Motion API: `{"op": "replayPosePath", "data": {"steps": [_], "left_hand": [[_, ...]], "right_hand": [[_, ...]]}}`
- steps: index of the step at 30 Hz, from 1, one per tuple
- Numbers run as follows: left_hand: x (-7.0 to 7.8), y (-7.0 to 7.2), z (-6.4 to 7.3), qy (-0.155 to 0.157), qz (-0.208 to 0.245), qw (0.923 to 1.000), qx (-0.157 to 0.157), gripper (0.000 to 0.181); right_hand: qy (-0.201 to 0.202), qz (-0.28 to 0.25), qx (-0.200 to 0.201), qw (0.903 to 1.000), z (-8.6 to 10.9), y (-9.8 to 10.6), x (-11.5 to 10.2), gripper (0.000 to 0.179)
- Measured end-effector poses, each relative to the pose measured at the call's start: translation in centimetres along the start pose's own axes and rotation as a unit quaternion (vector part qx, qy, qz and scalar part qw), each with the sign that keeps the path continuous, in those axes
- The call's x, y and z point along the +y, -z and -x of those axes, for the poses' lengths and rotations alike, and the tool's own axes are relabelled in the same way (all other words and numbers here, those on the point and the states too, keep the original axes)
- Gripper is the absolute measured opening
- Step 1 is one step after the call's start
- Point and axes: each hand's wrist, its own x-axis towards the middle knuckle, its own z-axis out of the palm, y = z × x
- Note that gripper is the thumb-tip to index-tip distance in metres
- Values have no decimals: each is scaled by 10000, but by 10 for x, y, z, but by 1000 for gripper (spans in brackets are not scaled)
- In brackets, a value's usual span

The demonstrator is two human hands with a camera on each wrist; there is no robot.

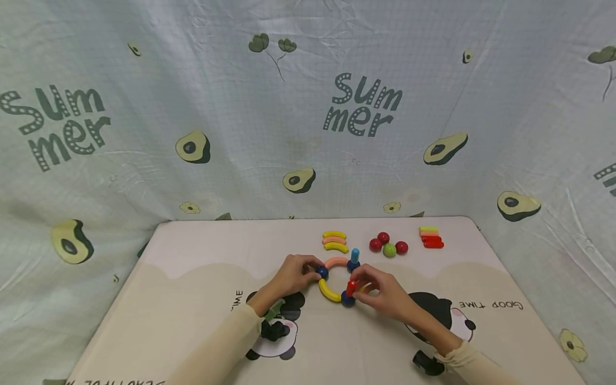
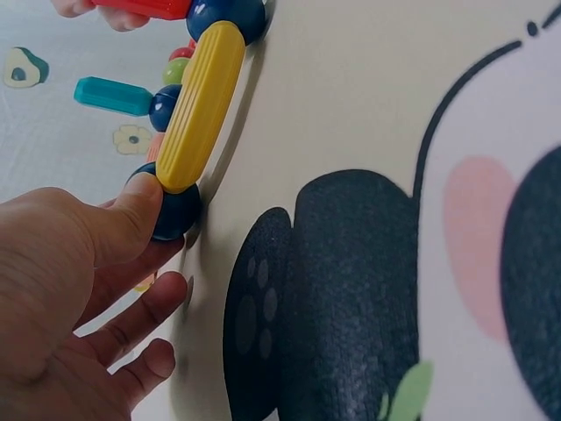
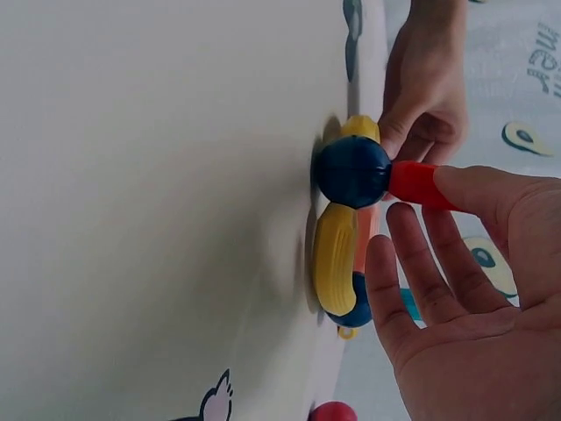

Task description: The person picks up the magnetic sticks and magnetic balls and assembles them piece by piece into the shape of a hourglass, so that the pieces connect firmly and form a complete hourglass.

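A ring of curved magnetic rods and blue balls lies on the mat. My left hand (image 1: 294,275) pinches the ring's left blue ball (image 2: 178,210) between thumb and fingers. With thumb and fingertips, my right hand (image 1: 382,291) grips a red rod (image 3: 419,182) that stands on the front blue ball (image 3: 352,171). One yellow curved rod (image 2: 202,105) links the left and front balls; another yellow curved rod (image 3: 334,263) runs toward the back right ball (image 1: 353,266). A teal rod (image 1: 355,255) rises from that ball. The salmon curved rod (image 1: 336,262) forms the back.
Behind the ring lie several curved rods (image 1: 334,247) in yellow and salmon. To their right sit red balls (image 1: 401,247) around a green ball (image 1: 389,250), then short straight rods (image 1: 433,245). The mat (image 1: 192,321) ends at a printed curtain (image 1: 240,133).
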Motion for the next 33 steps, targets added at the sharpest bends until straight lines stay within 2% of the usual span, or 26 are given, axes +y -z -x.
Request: {"op": "replayPosePath", "data": {"steps": [9,16,18,21,26,28,33], "left_hand": [[0,-1,1,-55,23,10000,-8,23],[1,-1,2,-46,72,10000,-5,23],[1,-1,2,-64,66,10000,8,23],[0,-1,2,-82,45,9999,35,24],[0,0,2,-83,-9,9999,73,24],[0,0,3,-64,-10,10000,75,24],[1,-1,5,-133,-1,9999,71,24]], "right_hand": [[-27,131,-55,9999,8,14,8,36],[-200,565,539,9967,18,40,14,38],[-299,576,589,9962,21,43,16,37],[-341,472,411,9975,24,38,20,36],[-171,252,33,9995,23,19,23,36],[-86,213,-24,9997,21,11,22,38],[-167,376,-39,9991,15,-2,19,41]]}}
